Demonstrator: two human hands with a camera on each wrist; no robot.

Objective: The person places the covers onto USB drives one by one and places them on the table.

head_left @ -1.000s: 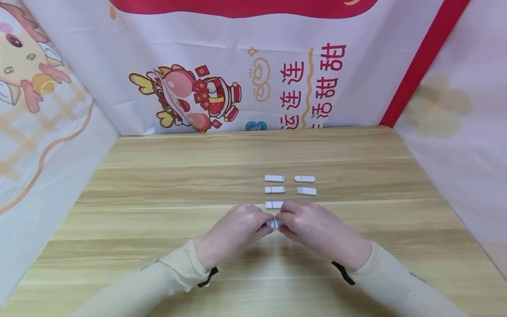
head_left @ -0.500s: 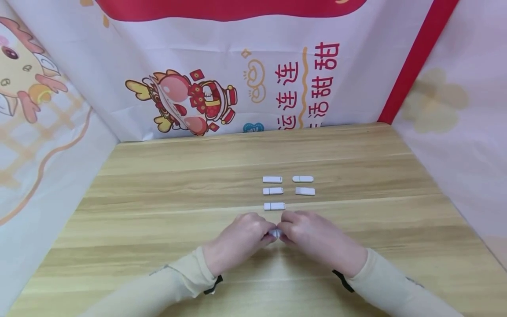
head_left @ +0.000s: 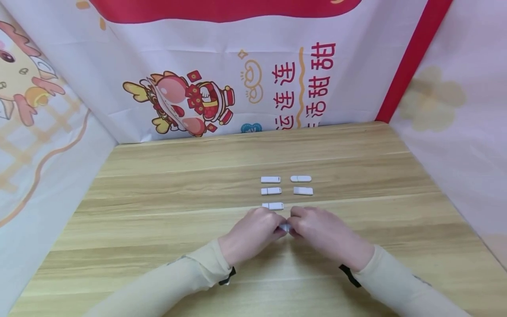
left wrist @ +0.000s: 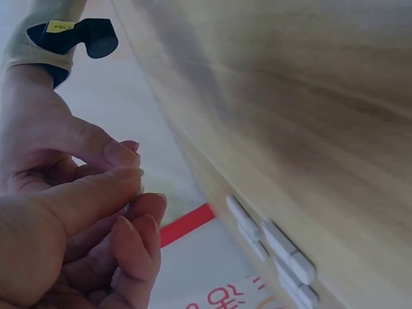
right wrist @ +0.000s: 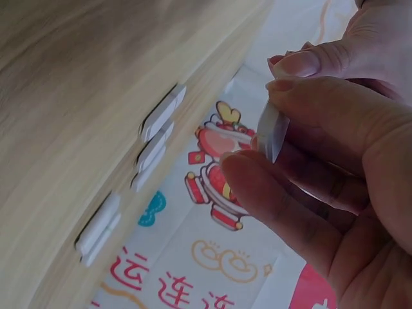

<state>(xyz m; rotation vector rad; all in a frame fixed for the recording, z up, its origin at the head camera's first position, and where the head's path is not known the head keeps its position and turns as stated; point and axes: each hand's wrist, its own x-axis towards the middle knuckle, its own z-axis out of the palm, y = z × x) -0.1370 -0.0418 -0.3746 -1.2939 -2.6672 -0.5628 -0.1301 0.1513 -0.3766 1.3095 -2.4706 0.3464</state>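
Note:
A small white USB stick (head_left: 284,227) is pinched between both hands, above the table. My left hand (head_left: 253,232) grips its left end with thumb and fingers. At the other end, my right hand (head_left: 325,234) pinches it the same way. In the right wrist view the white stick (right wrist: 273,132) shows between thumb and forefinger; in the left wrist view the fingers almost wholly cover it. Just beyond the hands, three white USB sticks lie in a left column: a near one (head_left: 273,206), a middle one (head_left: 271,191) and a far one (head_left: 270,179).
A right column has a rounded white stick (head_left: 301,178) and a squarer one (head_left: 303,191). All lie on the wood-grain table (head_left: 158,193). A printed cloth (head_left: 222,39) hangs along the back edge, with more cloth at both sides.
Both hands moved first toward me, then slightly right and away, keeping the USB stick between them. The view shifted a little. The sticks on the table stayed in place.

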